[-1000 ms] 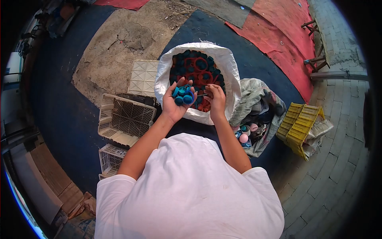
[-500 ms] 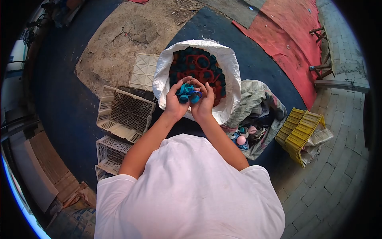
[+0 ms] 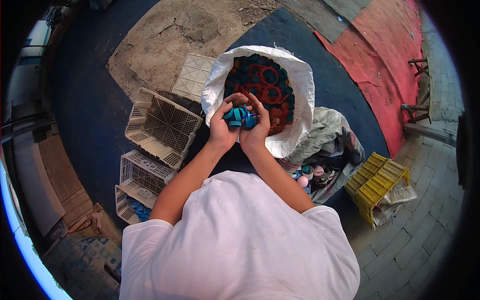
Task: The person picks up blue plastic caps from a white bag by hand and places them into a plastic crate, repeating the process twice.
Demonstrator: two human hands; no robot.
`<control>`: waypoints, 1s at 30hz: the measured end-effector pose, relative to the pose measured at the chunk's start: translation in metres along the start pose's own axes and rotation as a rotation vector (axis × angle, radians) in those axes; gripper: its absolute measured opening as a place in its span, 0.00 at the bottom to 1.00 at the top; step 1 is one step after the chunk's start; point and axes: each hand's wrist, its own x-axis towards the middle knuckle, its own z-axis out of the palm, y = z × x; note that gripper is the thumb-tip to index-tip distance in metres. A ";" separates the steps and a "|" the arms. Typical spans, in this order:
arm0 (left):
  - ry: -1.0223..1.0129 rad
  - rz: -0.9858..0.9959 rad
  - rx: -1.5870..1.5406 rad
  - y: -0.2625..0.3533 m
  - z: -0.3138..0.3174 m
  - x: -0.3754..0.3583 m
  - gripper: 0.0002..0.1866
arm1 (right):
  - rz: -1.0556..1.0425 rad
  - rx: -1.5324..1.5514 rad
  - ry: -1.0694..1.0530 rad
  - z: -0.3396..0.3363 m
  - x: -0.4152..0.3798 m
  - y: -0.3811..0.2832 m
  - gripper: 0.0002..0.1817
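My left hand (image 3: 223, 126) and my right hand (image 3: 256, 131) are cupped together, palms up, around a small heap of blue and teal plastic caps (image 3: 237, 116). Both sets of fingers curl inward, and the fingertips nearly meet. Just beyond them stands a white woven sack (image 3: 298, 75) with its rim rolled down; my hands are over its near left edge. Inside the sack lie many dark teal caps and red plastic rings (image 3: 270, 75). The bottom of the heap in my palms is hidden.
White plastic crates (image 3: 145, 167) lie on the left, the lowest with blue pieces (image 3: 138, 208) inside. A grey-green sack (image 3: 320, 125) of mixed items sits right, near a yellow crate (image 3: 377, 182). A red sheet (image 3: 370, 65) and wooden stools (image 3: 417, 107) are farther right.
My view has shifted, so the sack and crates appear moved. My cupped hands still hold the caps and sit slightly farther left relative to the white sack.
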 end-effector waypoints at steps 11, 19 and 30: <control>0.114 0.168 -0.006 0.006 -0.012 -0.032 0.21 | 0.053 -0.275 -0.060 0.001 -0.012 0.026 0.23; 0.158 0.244 -0.043 0.007 -0.017 -0.054 0.20 | 0.058 -0.439 -0.132 0.003 -0.025 0.039 0.22; 0.256 0.457 -0.156 0.013 -0.051 -0.128 0.18 | 0.136 -0.625 -0.284 0.002 -0.084 0.082 0.22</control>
